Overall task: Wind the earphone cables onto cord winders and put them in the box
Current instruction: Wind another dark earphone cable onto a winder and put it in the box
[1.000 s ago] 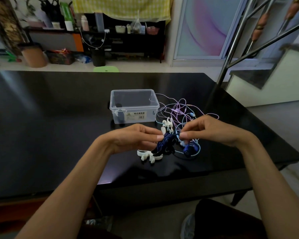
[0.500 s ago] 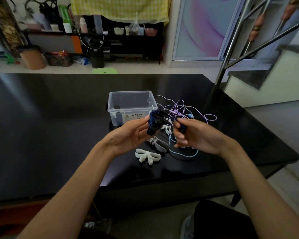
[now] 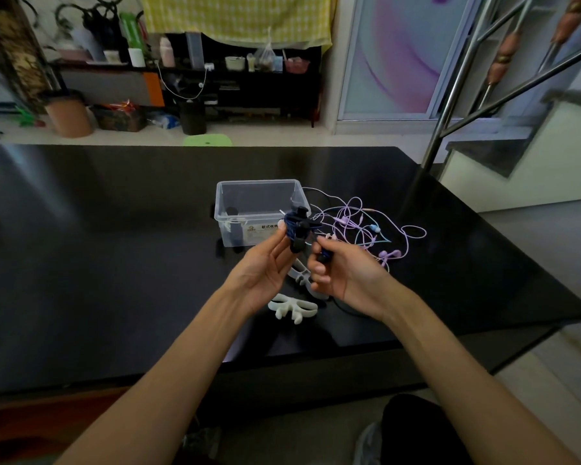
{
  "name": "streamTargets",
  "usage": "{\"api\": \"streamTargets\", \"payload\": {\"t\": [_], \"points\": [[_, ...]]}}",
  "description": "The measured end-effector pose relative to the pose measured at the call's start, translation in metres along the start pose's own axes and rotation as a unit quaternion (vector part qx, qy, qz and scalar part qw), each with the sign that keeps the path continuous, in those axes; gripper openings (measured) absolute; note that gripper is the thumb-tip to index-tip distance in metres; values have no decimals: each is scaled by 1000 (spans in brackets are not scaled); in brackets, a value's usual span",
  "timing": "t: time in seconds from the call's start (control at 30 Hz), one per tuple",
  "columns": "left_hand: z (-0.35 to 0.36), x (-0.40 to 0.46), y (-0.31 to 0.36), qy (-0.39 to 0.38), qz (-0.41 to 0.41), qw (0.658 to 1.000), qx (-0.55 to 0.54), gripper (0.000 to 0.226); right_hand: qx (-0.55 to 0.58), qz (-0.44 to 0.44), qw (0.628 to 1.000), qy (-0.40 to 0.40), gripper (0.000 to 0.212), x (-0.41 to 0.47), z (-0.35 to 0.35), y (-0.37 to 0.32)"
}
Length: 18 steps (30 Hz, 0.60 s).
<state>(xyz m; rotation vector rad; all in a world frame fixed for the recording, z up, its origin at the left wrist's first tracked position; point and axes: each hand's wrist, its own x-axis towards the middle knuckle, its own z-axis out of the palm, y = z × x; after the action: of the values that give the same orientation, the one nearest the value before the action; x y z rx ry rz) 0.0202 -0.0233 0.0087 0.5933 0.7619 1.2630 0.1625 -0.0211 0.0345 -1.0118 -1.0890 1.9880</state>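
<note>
My left hand [image 3: 265, 268] holds a dark winder with dark blue cable wound on it [image 3: 297, 228], raised above the table just in front of the clear plastic box [image 3: 259, 196]. My right hand [image 3: 344, 271] pinches the dark blue earbud end [image 3: 324, 256] of that cable. Two white cord winders lie on the table: one [image 3: 292, 307] below my hands, another [image 3: 301, 273] partly hidden between them. A tangle of purple and light blue earphone cables [image 3: 366, 226] lies to the right of the box.
The black table [image 3: 114, 263] is glossy, with its front edge near my body and its right edge by a metal stair rail [image 3: 450, 105]. The box has a dark item [image 3: 235, 229] at its left end. Shelves and clutter stand far behind.
Both hands have lifted the dark blue cable and winder off the table toward the box. The wound bundle now sits higher, in front of the box's right end.
</note>
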Motion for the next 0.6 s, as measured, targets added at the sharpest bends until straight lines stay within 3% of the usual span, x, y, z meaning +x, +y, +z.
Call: {"api": "streamTargets", "payload": {"t": [0.13,0.27,0.33,0.4,0.53,0.6], "points": [[5,4,-11,33,81,995,56,20,-161,-53,976,138,28,11,9,5],[6,4,-20,55,146,978,138,25,-406,-99,879,229,24,12,8,9],[7,3,-21,65,163,970,165,34,-451,-110,850,249,26,9,8,9],[7,1,-21,72,182,964,182,32,-424,-116,865,241,23,8,10,8],[4,1,-22,86,191,954,214,36,-165,-69,968,175,21,3,14,4],[3,1,-24,87,199,949,230,35,-93,-68,981,158,23,1,13,3]]}}
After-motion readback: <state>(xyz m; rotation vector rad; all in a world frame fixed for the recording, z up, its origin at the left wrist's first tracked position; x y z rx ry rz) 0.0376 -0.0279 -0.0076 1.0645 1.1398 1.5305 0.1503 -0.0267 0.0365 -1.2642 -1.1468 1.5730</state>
